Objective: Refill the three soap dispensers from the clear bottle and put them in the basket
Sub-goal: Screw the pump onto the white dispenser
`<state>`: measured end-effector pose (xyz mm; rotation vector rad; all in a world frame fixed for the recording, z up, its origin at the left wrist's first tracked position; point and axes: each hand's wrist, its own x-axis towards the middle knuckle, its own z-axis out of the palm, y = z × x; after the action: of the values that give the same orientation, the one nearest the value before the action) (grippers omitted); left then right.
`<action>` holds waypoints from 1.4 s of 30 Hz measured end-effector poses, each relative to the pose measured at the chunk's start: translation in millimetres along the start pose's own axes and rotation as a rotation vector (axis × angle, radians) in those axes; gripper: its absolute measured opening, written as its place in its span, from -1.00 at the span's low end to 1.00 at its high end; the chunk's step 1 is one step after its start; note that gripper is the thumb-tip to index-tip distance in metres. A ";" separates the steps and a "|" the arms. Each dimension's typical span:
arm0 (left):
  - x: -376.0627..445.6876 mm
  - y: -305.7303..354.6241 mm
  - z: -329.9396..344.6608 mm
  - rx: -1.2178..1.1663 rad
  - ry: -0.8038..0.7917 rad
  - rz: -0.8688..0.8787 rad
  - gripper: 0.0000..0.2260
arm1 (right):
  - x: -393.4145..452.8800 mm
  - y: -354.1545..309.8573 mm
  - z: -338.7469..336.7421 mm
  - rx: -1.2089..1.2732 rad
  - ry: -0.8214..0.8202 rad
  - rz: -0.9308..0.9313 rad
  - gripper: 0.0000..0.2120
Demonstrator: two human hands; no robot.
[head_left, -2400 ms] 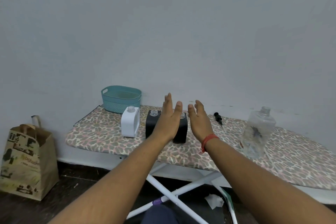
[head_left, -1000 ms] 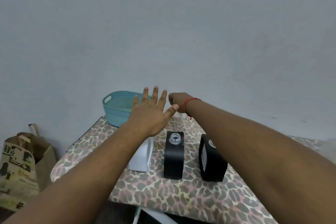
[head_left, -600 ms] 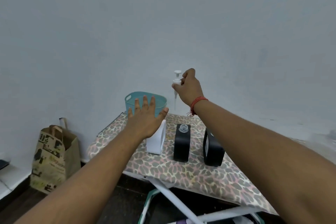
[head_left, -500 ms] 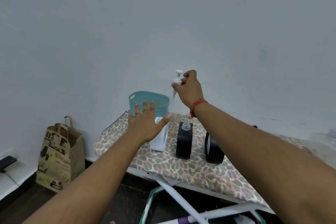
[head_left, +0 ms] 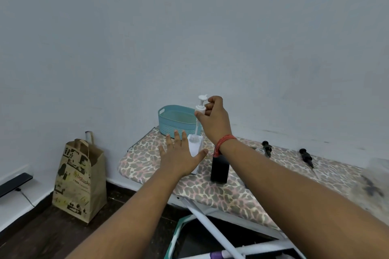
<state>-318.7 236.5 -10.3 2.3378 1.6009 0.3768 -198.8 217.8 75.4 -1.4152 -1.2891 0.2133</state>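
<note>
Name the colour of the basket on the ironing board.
Teal, seen in the head view: basket.

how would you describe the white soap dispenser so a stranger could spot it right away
On the leopard-print ironing board, look just in front of the teal basket. The white dispenser stands there beside a black dispenser; it is the only white one.

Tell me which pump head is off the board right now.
The white pump, pinched by the right hand above the white dispenser. The two black pumps lie on the ironing board.
</note>
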 end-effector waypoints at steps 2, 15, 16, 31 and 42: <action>4.4 0.7 4.9 -0.008 0.017 -0.004 -0.05 | -3.4 6.6 4.2 -0.004 -0.009 0.013 -0.56; 13.0 -3.0 31.8 -0.109 0.145 0.018 -0.20 | -34.4 46.5 56.2 -0.148 0.031 0.181 -0.80; 14.4 -3.1 33.0 -0.107 0.148 0.013 -0.23 | -36.2 47.6 58.2 -0.142 0.054 0.187 -0.82; 17.1 -6.0 38.0 -0.061 0.186 0.018 -0.34 | -41.5 47.7 66.2 -0.119 0.136 0.206 -0.70; 20.7 -10.0 39.9 -0.061 0.169 0.049 -0.32 | -49.8 34.9 59.1 0.009 0.037 0.239 -0.77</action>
<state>-305.4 255.9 -49.8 2.3572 1.5832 0.6405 -241.7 223.3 2.5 -1.5578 -1.0860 0.3510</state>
